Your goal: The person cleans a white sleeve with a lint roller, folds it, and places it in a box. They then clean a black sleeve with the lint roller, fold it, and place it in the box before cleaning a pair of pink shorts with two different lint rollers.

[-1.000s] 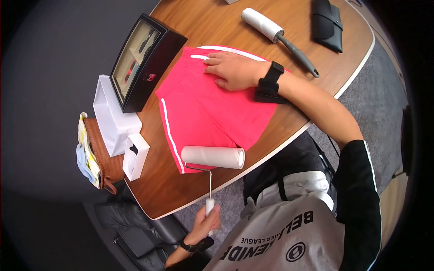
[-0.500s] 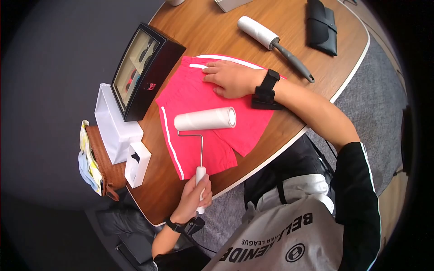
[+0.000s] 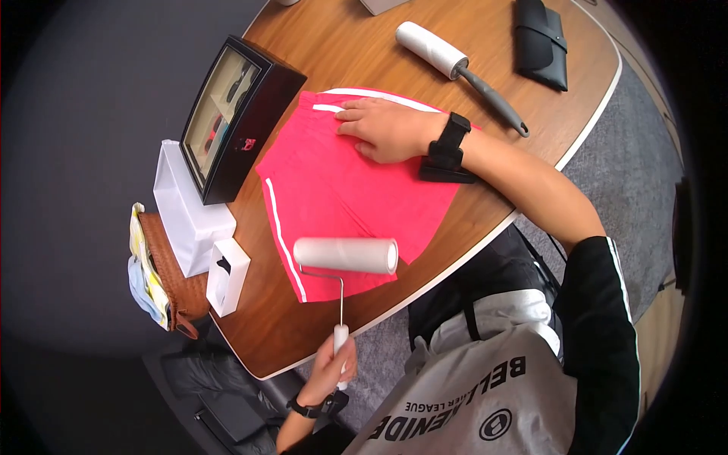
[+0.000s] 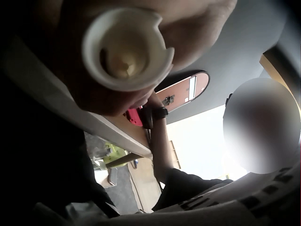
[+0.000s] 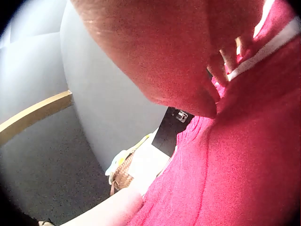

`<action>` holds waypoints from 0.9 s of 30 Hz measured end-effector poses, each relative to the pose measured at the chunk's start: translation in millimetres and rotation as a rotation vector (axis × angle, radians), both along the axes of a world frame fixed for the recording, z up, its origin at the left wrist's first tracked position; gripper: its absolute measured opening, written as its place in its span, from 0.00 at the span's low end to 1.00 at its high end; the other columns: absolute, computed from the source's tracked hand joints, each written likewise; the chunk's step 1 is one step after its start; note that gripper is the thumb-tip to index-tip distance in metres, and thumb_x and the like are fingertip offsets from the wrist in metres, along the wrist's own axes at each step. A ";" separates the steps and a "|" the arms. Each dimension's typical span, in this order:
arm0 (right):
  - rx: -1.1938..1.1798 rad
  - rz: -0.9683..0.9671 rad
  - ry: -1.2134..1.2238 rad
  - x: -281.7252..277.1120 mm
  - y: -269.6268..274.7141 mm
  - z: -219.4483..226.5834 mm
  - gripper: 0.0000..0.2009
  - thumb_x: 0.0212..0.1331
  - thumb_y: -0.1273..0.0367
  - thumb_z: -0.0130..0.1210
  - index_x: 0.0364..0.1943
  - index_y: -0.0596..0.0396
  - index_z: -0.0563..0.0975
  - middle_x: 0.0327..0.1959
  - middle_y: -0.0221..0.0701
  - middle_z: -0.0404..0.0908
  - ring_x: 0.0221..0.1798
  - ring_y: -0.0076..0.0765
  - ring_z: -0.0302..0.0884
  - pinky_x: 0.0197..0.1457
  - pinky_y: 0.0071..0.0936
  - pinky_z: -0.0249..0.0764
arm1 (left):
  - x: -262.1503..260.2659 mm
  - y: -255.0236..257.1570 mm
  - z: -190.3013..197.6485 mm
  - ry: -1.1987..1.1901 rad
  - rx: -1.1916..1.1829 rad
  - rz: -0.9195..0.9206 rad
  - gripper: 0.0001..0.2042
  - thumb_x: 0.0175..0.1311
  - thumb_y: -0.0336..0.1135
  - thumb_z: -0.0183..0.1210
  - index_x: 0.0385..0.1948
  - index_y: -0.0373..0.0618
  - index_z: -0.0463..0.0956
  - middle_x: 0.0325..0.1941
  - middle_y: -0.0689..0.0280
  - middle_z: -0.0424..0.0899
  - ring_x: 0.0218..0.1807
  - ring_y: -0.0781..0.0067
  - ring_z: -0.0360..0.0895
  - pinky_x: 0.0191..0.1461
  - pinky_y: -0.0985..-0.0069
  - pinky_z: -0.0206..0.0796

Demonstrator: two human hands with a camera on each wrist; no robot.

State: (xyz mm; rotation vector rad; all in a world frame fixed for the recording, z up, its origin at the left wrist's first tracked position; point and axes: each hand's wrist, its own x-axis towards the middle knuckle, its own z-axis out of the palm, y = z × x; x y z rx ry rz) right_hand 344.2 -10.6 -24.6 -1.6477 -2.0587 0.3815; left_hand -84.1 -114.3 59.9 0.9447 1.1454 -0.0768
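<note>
Pink shorts [image 3: 334,189] with white side stripes lie spread on the wooden table. My left hand [image 3: 330,369] grips the white handle of a lint roller [image 3: 345,255], whose white sheet roll is over the lower leg part of the shorts. In the left wrist view the hollow end of the handle [image 4: 127,49] shows close up, with fingers around it. My right hand [image 3: 390,130] rests on the shorts near the waistband, fingers extended. The right wrist view shows that hand [image 5: 164,52] flat over the pink cloth [image 5: 249,160].
Another lint roller [image 3: 436,51] with a grey handle lies beyond the right hand, near a black case [image 3: 540,45]. To the left stand a black glass-topped display box [image 3: 246,129], a white box [image 3: 199,224], a small white box [image 3: 229,277] and a brown woven basket [image 3: 182,284].
The left hand moved the lint roller up across the shorts, then back down toward the table's near edge. The right hand stayed on the shorts.
</note>
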 end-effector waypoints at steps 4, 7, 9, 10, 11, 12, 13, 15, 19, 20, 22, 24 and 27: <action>0.004 0.017 -0.006 1.8 -0.7 2.1 0.23 0.68 0.66 0.58 0.65 0.59 0.78 0.74 0.44 0.72 0.81 0.51 0.60 0.84 0.43 0.58 | -34.8 -27.9 7.1 0.143 0.115 -0.054 0.10 0.85 0.34 0.47 0.37 0.46 0.65 0.25 0.71 0.67 0.18 0.84 0.61 0.22 0.81 0.53; -0.021 0.024 0.015 2.7 -2.3 5.6 0.23 0.68 0.67 0.58 0.66 0.59 0.77 0.75 0.44 0.71 0.82 0.51 0.59 0.84 0.43 0.57 | -48.1 -38.3 24.1 0.162 0.086 -0.007 0.10 0.84 0.36 0.51 0.37 0.46 0.67 0.20 0.76 0.66 0.18 0.87 0.62 0.21 0.82 0.52; -0.008 0.029 0.003 2.7 -2.1 2.1 0.23 0.69 0.67 0.57 0.66 0.59 0.77 0.75 0.44 0.71 0.82 0.50 0.58 0.85 0.42 0.57 | -58.1 -43.9 27.5 0.147 0.093 0.006 0.10 0.84 0.36 0.51 0.37 0.46 0.67 0.20 0.76 0.66 0.18 0.87 0.61 0.21 0.82 0.52; -0.002 0.029 0.005 2.9 -1.5 0.6 0.23 0.69 0.67 0.57 0.67 0.59 0.76 0.75 0.44 0.71 0.82 0.50 0.58 0.85 0.43 0.56 | -58.6 -46.0 31.1 0.157 0.082 0.004 0.10 0.84 0.36 0.51 0.37 0.46 0.67 0.20 0.76 0.66 0.18 0.88 0.61 0.21 0.82 0.51; 0.004 0.027 0.007 2.9 -0.7 -0.4 0.23 0.69 0.66 0.57 0.67 0.59 0.76 0.75 0.44 0.71 0.82 0.51 0.58 0.85 0.43 0.56 | -59.4 -47.2 33.3 0.167 0.072 0.001 0.10 0.84 0.36 0.51 0.37 0.46 0.67 0.20 0.76 0.66 0.18 0.88 0.61 0.21 0.82 0.51; 0.005 0.029 0.006 2.5 0.1 -1.4 0.23 0.69 0.66 0.57 0.67 0.59 0.76 0.75 0.44 0.71 0.82 0.51 0.58 0.85 0.43 0.56 | -61.2 -47.3 34.1 0.167 0.073 0.003 0.10 0.84 0.36 0.51 0.37 0.46 0.67 0.20 0.76 0.66 0.18 0.88 0.61 0.21 0.82 0.51; 0.009 0.028 0.003 2.5 0.7 -2.5 0.23 0.69 0.66 0.57 0.67 0.59 0.76 0.75 0.44 0.71 0.82 0.51 0.59 0.85 0.43 0.56 | -62.6 -46.9 34.8 0.140 0.064 0.030 0.10 0.84 0.36 0.50 0.37 0.46 0.67 0.20 0.76 0.66 0.18 0.87 0.61 0.21 0.82 0.51; 0.013 0.023 -0.001 3.3 0.7 -3.4 0.23 0.69 0.66 0.57 0.67 0.59 0.76 0.75 0.45 0.71 0.82 0.51 0.59 0.85 0.43 0.56 | -60.2 -43.7 36.8 0.113 0.056 0.053 0.10 0.85 0.36 0.49 0.37 0.46 0.68 0.20 0.76 0.67 0.18 0.87 0.60 0.21 0.81 0.51; 0.019 0.031 -0.003 3.3 0.2 -2.0 0.24 0.68 0.66 0.58 0.66 0.59 0.77 0.75 0.45 0.71 0.82 0.51 0.59 0.85 0.43 0.57 | -39.0 -23.4 36.9 0.078 0.087 0.090 0.12 0.85 0.37 0.47 0.35 0.46 0.65 0.21 0.75 0.65 0.17 0.85 0.60 0.23 0.80 0.53; 0.015 0.030 -0.003 3.5 0.1 -1.8 0.24 0.68 0.66 0.58 0.66 0.59 0.77 0.75 0.45 0.71 0.82 0.51 0.59 0.85 0.43 0.57 | -33.8 -17.1 35.4 0.071 0.079 0.107 0.12 0.85 0.37 0.47 0.35 0.47 0.65 0.21 0.74 0.64 0.17 0.85 0.60 0.22 0.81 0.53; 0.022 0.024 -0.004 3.3 0.7 -2.5 0.23 0.68 0.66 0.58 0.66 0.59 0.77 0.75 0.45 0.71 0.82 0.51 0.59 0.84 0.43 0.58 | -27.1 -6.1 29.2 0.083 0.084 0.117 0.13 0.86 0.39 0.47 0.35 0.47 0.65 0.22 0.73 0.65 0.16 0.84 0.60 0.22 0.81 0.53; 0.014 0.019 0.004 2.7 -1.0 -0.6 0.23 0.68 0.65 0.58 0.65 0.58 0.77 0.74 0.44 0.72 0.81 0.52 0.60 0.84 0.44 0.58 | -20.3 6.3 28.0 0.084 0.106 0.099 0.12 0.86 0.40 0.46 0.38 0.47 0.66 0.22 0.73 0.65 0.16 0.84 0.59 0.21 0.81 0.52; 0.020 0.016 -0.011 2.2 0.5 -2.6 0.23 0.68 0.65 0.58 0.65 0.58 0.78 0.74 0.44 0.72 0.81 0.52 0.60 0.84 0.44 0.58 | -8.9 30.8 23.9 0.055 0.115 0.124 0.11 0.86 0.42 0.45 0.43 0.46 0.69 0.21 0.72 0.65 0.13 0.84 0.57 0.19 0.81 0.52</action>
